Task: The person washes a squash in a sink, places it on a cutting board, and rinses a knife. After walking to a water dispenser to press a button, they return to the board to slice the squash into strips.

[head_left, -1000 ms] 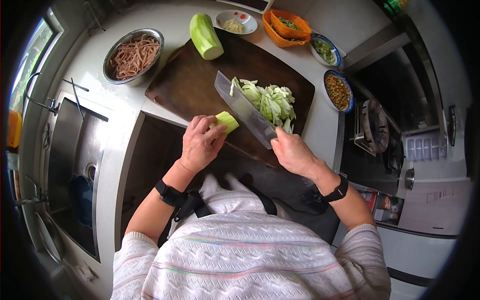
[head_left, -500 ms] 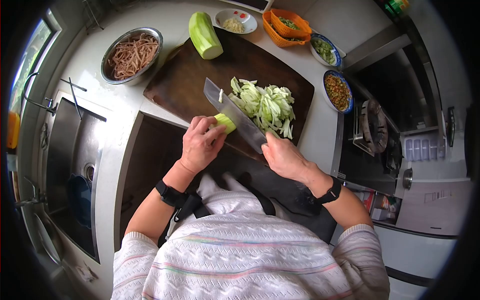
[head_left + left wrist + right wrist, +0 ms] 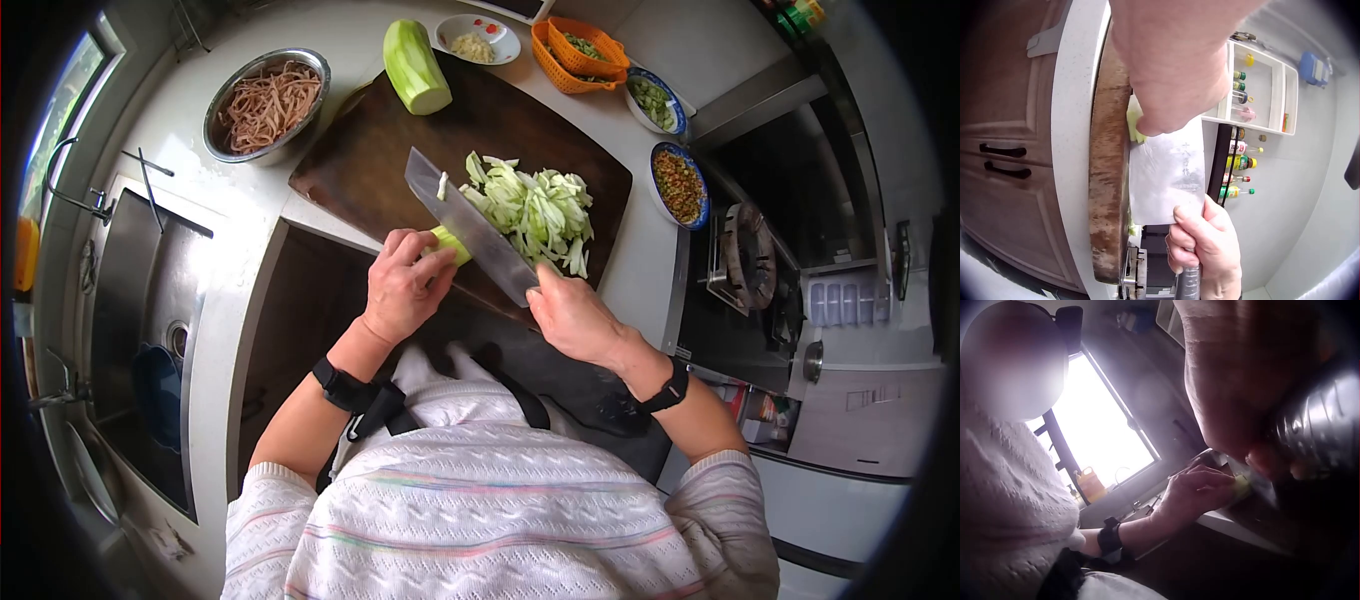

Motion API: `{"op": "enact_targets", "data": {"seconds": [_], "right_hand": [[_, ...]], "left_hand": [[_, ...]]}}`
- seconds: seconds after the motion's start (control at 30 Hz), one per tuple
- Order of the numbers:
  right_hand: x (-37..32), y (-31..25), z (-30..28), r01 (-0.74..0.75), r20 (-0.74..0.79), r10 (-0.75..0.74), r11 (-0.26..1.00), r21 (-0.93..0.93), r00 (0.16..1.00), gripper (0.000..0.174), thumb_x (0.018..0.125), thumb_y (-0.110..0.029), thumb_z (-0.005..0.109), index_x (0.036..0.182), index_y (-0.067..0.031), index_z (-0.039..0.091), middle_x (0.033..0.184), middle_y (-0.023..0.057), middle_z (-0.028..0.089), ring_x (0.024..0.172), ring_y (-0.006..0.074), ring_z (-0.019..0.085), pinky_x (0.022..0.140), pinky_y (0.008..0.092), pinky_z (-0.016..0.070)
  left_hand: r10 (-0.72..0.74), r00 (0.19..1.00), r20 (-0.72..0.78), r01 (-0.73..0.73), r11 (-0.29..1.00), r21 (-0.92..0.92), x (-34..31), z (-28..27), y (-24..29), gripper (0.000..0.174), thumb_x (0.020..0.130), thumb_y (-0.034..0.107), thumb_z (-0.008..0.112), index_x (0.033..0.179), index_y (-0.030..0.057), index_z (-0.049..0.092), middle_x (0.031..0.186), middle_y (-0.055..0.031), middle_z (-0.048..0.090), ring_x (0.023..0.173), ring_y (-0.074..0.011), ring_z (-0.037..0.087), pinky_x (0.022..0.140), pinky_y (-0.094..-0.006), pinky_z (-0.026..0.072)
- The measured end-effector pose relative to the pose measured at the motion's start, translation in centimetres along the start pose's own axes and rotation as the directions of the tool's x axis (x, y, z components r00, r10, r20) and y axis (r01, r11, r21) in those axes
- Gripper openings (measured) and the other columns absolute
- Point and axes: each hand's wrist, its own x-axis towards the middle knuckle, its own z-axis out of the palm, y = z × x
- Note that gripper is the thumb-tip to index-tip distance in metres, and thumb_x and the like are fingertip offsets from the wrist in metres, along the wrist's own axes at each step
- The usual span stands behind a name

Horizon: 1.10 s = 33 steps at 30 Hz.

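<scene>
My left hand (image 3: 402,285) grips a short piece of peeled pale green squash (image 3: 452,243) at the near edge of the round-cornered wooden cutting board (image 3: 370,150). In my right hand (image 3: 575,318) is the handle of a cleaver (image 3: 470,232), its broad blade standing against the cut end of the squash. A pale sliver clings to the blade near its tip. Right of the blade lies a loose pile of squash strips (image 3: 540,212). The left wrist view shows the flat of the blade (image 3: 1166,178), with the right thumb pressed on its heel.
At the board's back lies a longer peeled squash (image 3: 415,70). A steel bowl of brownish shreds (image 3: 268,108) stands left, above the sink (image 3: 150,300). Behind are a plate of chopped white bits (image 3: 477,42), orange baskets (image 3: 580,55) and two blue-rimmed bowls (image 3: 680,185); a gas burner (image 3: 748,255) is right.
The right hand has brought the cleaver leftward from beside the strips to the squash piece, and the strips now lie apart from the blade. The left hand stays in place.
</scene>
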Motion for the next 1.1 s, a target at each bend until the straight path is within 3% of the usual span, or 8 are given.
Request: {"op": "enact_targets", "data": {"seconds": [0.67, 0.9, 1.1], "right_hand": [[0.6, 0.7, 1.4, 0.012, 0.028, -0.012, 1.000, -0.023, 1.000, 0.018, 0.090, -0.012, 0.049, 0.084, 0.0029, 0.042, 0.065, 0.0265, 0.055, 0.067, 0.0466, 0.056, 0.059, 0.0523, 0.0430], [0.4, 0.3, 0.7, 0.015, 0.031, -0.017, 0.998, 0.069, 0.999, 0.018, 0.090, -0.012, 0.050, 0.083, 0.0030, 0.042, 0.064, 0.0260, 0.055, 0.068, 0.0467, 0.056, 0.059, 0.0519, 0.0428], [0.6, 1.7, 1.3, 0.026, 0.028, -0.027, 0.999, 0.030, 0.999, 0.018, 0.089, -0.012, 0.051, 0.082, 0.0030, 0.042, 0.065, 0.0265, 0.055, 0.068, 0.0465, 0.056, 0.059, 0.0514, 0.0427]], "left_hand": [[0.008, 1.000, -0.015, -0.008, 1.000, -0.014, 0.0, 0.0, -0.3, 0.025, 0.065, 0.005, 0.076, 0.088, 0.0085, 0.067, 0.091, -0.0074, 0.061, 0.086, -0.0274, 0.058, 0.072, -0.0353, 0.0504], [0.000, 1.000, -0.020, 0.000, 1.000, -0.008, 0.1, -0.1, -0.2, 0.025, 0.065, 0.005, 0.076, 0.087, 0.0081, 0.066, 0.090, -0.0068, 0.061, 0.086, -0.0275, 0.059, 0.073, -0.0350, 0.0502], [-0.001, 0.998, 0.061, 0.001, 1.000, 0.014, 0.2, -0.9, 0.0, 0.034, 0.062, 0.005, 0.075, 0.094, 0.0083, 0.063, 0.098, -0.0085, 0.059, 0.090, -0.0292, 0.057, 0.076, -0.0363, 0.0500]]}}
